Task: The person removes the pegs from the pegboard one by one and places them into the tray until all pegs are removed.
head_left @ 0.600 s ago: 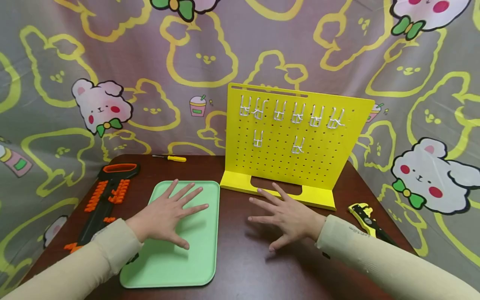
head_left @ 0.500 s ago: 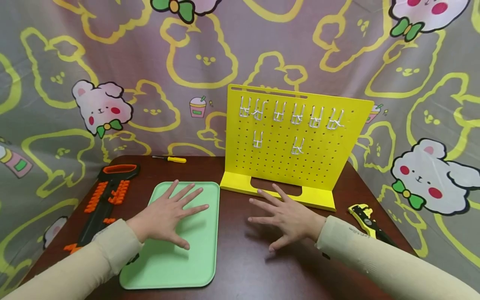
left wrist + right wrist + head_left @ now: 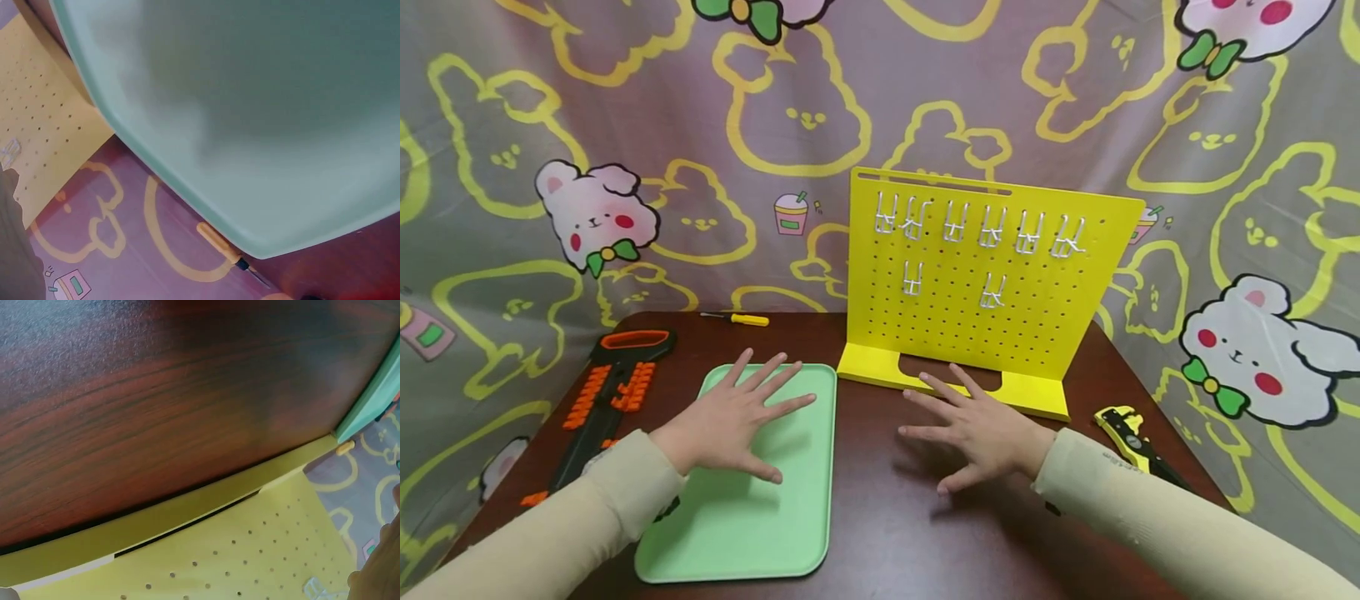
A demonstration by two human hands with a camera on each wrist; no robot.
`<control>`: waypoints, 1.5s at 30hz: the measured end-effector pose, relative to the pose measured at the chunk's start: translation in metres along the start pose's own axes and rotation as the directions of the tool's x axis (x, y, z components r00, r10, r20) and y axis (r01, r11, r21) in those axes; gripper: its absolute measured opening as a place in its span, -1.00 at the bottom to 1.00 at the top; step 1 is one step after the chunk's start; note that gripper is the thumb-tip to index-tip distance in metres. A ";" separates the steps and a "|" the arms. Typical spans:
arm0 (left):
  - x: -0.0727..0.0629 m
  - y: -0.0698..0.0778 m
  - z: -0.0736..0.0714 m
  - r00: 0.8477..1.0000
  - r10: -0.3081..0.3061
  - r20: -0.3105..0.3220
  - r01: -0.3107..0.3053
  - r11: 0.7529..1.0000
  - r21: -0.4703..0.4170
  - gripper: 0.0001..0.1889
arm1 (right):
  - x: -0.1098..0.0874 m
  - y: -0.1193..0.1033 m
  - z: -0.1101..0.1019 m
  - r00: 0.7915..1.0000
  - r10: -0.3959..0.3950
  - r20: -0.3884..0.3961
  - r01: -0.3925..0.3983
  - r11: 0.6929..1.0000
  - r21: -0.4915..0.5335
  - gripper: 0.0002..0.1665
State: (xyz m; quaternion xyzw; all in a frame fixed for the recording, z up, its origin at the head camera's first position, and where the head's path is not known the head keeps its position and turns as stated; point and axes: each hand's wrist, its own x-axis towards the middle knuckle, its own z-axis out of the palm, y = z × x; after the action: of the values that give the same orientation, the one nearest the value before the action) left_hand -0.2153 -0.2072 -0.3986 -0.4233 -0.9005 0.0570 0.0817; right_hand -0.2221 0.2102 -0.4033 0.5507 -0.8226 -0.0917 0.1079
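My left hand (image 3: 726, 425) hovers with spread fingers above a light green tray (image 3: 760, 542) and holds nothing. Its shadow falls on the tray floor, which shows bare in the left wrist view. Over the dark wooden table my right hand (image 3: 985, 433) is spread as well, its palm down and nothing in its grasp. Just beyond its fingertips stands a yellow pegboard (image 3: 955, 321), which leans back on its base and carries several white wire hooks (image 3: 992, 225) in two rows.
Left of the tray lies a black tool rack with orange clips (image 3: 598, 400). A yellow-handled screwdriver (image 3: 748, 320) rests near the table's back edge. Yellow and black wire strippers (image 3: 1131, 437) lie at the right. A patterned curtain (image 3: 715, 108) closes off the back and sides.
The head view has shifted slightly, so the scene sits a little further left. Both hands stay spread, with their fingers angled slightly more upward in the frame. No object has been moved.
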 end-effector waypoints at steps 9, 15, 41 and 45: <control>0.025 -0.009 -0.026 0.996 -0.091 -0.023 0.090 0.995 -0.042 0.18 | -0.010 0.015 -0.017 0.988 0.141 -0.057 -0.137 0.988 0.068 0.04; 0.048 -0.017 -0.049 0.990 -0.135 -0.042 0.131 0.986 -0.099 0.17 | -0.023 0.029 -0.034 0.959 0.275 -0.068 -0.264 0.955 0.131 0.03; 0.157 -0.033 -0.104 0.814 -0.532 -0.234 0.164 0.597 -0.785 -0.40 | -0.113 0.091 -0.085 0.303 0.923 -0.237 -0.592 0.377 0.712 -0.31; 0.169 -0.026 -0.098 0.820 -0.539 -0.191 0.169 0.547 -0.820 -0.40 | -0.122 0.098 -0.081 0.228 0.954 -0.193 -0.602 0.294 0.743 -0.30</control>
State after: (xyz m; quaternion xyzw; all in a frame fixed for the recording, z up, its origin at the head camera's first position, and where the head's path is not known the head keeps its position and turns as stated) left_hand -0.3214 -0.0899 -0.2812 -0.2211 -0.8623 -0.4456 0.0949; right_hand -0.2409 0.3573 -0.3082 0.0287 -0.8859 0.3916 0.2470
